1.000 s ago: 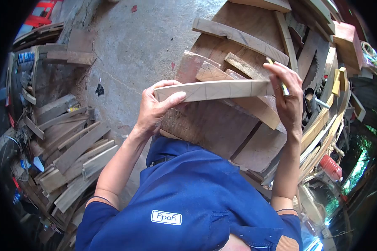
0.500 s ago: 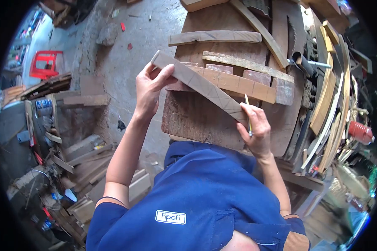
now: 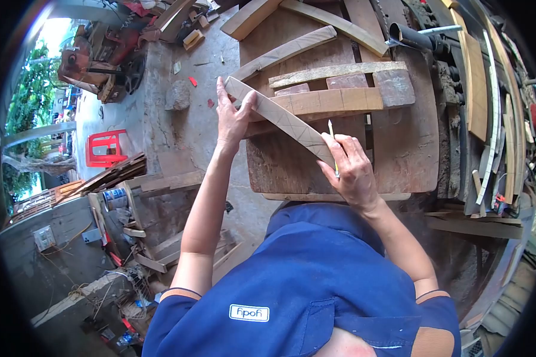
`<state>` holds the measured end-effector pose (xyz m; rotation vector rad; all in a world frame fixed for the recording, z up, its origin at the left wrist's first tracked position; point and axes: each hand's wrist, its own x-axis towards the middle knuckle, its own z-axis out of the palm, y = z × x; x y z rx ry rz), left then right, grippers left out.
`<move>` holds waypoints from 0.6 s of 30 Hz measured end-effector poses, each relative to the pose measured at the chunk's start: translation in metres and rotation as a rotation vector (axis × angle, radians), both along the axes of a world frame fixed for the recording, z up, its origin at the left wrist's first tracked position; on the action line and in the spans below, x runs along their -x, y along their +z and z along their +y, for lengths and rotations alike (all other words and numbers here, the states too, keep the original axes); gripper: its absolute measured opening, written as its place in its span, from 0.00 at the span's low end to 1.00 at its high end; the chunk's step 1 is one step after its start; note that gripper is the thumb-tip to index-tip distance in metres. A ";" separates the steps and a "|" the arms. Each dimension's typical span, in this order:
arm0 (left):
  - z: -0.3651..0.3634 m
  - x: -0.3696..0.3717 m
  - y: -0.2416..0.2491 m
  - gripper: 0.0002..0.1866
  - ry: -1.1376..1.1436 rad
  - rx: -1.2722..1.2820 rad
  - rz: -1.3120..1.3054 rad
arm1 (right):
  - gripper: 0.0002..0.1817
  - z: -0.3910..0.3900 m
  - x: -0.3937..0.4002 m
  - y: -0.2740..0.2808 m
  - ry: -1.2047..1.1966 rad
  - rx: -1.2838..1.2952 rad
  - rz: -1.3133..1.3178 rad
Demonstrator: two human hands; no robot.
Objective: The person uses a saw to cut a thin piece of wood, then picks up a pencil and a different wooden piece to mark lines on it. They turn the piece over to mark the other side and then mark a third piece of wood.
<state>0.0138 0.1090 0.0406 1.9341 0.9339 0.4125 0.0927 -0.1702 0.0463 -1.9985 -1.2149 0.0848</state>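
A marked wooden bar (image 3: pixel 284 117) slants between my two hands, with pencil lines crossing its upper face. My left hand (image 3: pixel 233 122) grips its far left end, the thumb on top and the fingers around the edge. At the near right end, my right hand (image 3: pixel 352 169) touches the bar and holds a pencil (image 3: pixel 331 130), tip pointing away from me. Just beyond lies a curved wooden piece (image 3: pixel 339 101) with similar lines, partly covered by the bar. Behind it, a rough-edged strip (image 3: pixel 321 72) rests across small blocks on the wooden workbench (image 3: pixel 292 169).
More cut pieces, among them a curved bar (image 3: pixel 292 50), lie at the bench's far side. A dark metal pipe (image 3: pixel 406 35) juts in at the right, near stacked wooden strips (image 3: pixel 475 89). A red plastic stool (image 3: pixel 105 149) stands on the floor at left.
The whole view has turned, so the stool and the left side appear further right. Both hands keep their hold on the bar, and the pencil stays in my right hand.
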 end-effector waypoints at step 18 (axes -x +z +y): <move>-0.036 -0.001 0.021 0.84 -0.143 -0.388 0.633 | 0.36 -0.009 -0.036 -0.003 0.287 0.026 0.157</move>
